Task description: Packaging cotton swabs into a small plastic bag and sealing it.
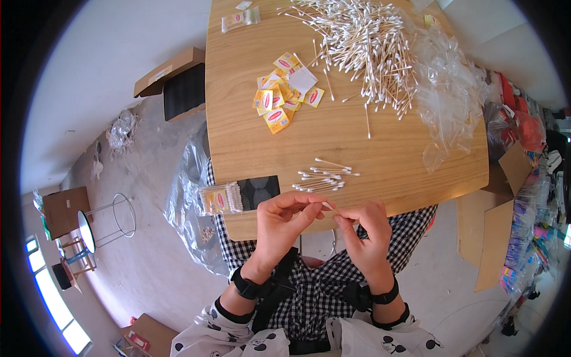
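Over the table's near edge, my left hand (284,225) and my right hand (367,237) are brought close together. Between their fingertips is a cotton swab (328,206), pinched from both sides, with one white tip showing by the left fingers. Just beyond the hands lies a small loose group of cotton swabs (324,177), roughly side by side. To the left, a clear pack of cotton swabs (221,199) with a yellow label sits at the table edge, beside a dark pad (260,191).
A large heap of cotton swabs (369,50) covers the far right of the wooden table (244,137). Crumpled clear plastic bags (449,89) lie beside it. Yellow and white cards (276,98) are piled left of the heap. Another swab pack (241,20) rests far left. Cardboard boxes (485,232) stand around.
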### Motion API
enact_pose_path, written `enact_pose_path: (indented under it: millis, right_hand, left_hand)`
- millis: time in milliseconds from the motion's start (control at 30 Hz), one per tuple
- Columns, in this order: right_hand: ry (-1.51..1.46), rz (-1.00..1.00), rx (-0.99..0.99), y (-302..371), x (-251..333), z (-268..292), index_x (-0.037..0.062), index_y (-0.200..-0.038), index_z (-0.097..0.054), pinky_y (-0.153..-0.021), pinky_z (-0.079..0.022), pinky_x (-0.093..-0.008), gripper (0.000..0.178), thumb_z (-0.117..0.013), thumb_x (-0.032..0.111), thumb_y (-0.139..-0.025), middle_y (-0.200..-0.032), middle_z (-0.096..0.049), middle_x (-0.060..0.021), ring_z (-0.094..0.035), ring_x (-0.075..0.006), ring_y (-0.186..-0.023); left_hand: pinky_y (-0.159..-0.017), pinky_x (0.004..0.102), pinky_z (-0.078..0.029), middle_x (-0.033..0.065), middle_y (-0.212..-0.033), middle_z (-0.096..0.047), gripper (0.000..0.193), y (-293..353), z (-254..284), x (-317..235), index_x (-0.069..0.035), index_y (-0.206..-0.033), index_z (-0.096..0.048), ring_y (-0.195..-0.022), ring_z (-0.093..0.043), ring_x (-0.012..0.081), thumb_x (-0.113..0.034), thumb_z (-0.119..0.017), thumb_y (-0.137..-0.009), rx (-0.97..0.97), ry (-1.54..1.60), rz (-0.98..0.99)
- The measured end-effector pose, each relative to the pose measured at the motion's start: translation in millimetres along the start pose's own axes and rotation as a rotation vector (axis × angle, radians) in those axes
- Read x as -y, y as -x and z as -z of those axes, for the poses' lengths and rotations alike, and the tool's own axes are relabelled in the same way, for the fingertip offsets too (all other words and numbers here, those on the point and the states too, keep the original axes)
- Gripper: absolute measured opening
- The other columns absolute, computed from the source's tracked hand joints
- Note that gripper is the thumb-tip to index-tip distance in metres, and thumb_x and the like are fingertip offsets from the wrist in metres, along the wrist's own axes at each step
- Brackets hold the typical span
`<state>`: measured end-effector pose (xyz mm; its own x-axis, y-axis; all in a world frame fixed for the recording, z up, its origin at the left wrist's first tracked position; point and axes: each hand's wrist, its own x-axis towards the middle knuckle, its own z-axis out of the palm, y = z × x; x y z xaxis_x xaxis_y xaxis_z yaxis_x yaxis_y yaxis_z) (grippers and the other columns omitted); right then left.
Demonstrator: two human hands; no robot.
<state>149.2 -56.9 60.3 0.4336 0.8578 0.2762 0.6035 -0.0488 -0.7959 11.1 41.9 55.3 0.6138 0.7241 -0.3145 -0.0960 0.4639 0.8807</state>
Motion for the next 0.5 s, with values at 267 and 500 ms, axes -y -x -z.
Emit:
enact_pose_path:
  millis: [267, 500]
  right_hand:
    - [0.012, 0.019, 0.002, 1, 5, 0, 0.0076, -0.079, -0.063, -0.067, -0.037, -0.0322, 0.011, -0.073, 0.004, -0.078, -0.069, -0.059, -0.0013, -0.054, -0.0182, -0.062]
    - [-0.063, -0.041, 0.050, 3, 13, 3, 0.0059, -0.084, -0.065, -0.069, -0.039, -0.0325, 0.006, -0.070, 0.005, -0.080, -0.072, -0.062, -0.0027, -0.055, -0.0212, -0.065]
  left_hand:
    - [-0.079, 0.0272, -0.054, 0.0158, -0.097, -0.071, 0.016, 6, -3, -5, 0.007, -0.103, -0.066, -0.085, -0.066, 0.0161, 0.007, -0.059, -0.089, -0.030, -0.136, -0.008]
    - [-0.077, 0.0272, -0.053, 0.0107, -0.096, -0.069, 0.010, 10, -6, 2, 0.006, -0.096, -0.066, -0.086, -0.065, 0.0141, 0.005, -0.062, -0.088, -0.035, -0.040, -0.031]
